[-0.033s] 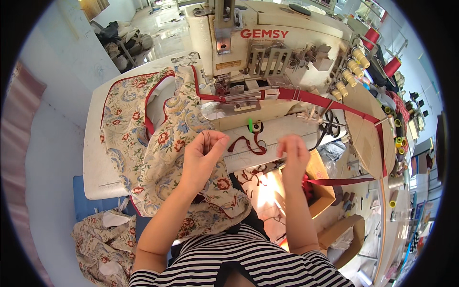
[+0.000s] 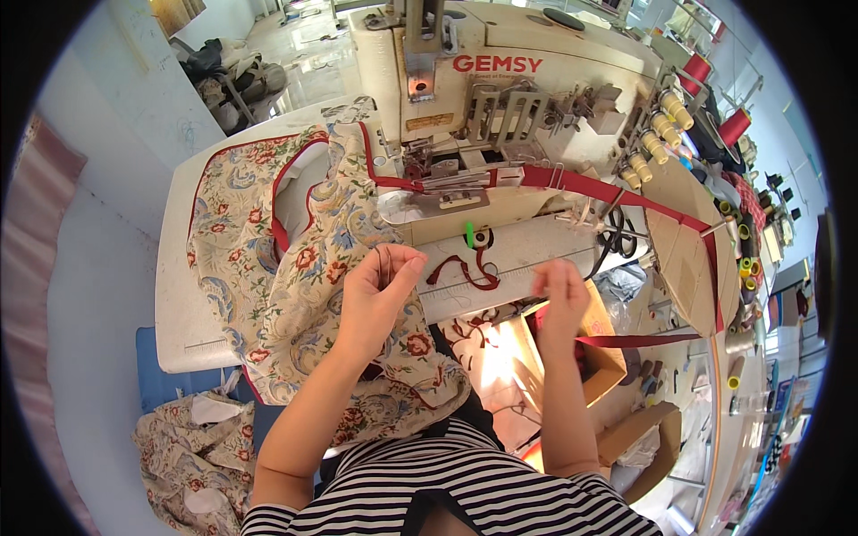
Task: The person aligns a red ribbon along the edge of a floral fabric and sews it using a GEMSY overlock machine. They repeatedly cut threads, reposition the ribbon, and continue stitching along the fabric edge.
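Shifted slightly rightward since the earlier frame, the right hand has blurred fingers whose grip I cannot tell; the left hand has thumb and fingertips pinched together. Beneath the left hand, red-edged floral fabric drapes over the white table. Beyond, a red strip runs into the sewing machine.
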A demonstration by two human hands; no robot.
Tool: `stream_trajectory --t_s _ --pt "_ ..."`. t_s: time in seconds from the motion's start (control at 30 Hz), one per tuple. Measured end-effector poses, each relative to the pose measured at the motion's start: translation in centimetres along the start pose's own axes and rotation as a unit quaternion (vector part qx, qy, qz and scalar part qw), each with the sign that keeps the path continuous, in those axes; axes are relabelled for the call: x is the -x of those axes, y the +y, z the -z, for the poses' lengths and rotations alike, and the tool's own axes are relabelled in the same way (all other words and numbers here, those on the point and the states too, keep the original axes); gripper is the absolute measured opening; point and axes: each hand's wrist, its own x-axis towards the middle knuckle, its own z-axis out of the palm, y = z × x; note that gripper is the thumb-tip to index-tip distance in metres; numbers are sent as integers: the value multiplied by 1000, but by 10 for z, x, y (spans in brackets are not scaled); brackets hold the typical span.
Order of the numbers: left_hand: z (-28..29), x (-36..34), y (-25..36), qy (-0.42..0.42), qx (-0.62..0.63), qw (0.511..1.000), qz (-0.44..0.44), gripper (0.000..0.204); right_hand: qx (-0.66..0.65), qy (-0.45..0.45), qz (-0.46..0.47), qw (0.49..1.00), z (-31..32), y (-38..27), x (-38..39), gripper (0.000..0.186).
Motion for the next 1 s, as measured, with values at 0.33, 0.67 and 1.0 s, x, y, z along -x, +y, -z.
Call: stream_trajectory --t_s 0.33,0.67,1.0 --pt "0 1 -6 8 116 991 71 13 594 90 172 780 177 84 -88 26" --pt "-3 -1 -7 27 112 990 83 13 686 104 73 717 167 83 -153 21" --pt "-8 -2 -12 23 113 991 68 12 247 60 -166 953 200 64 -97 39"
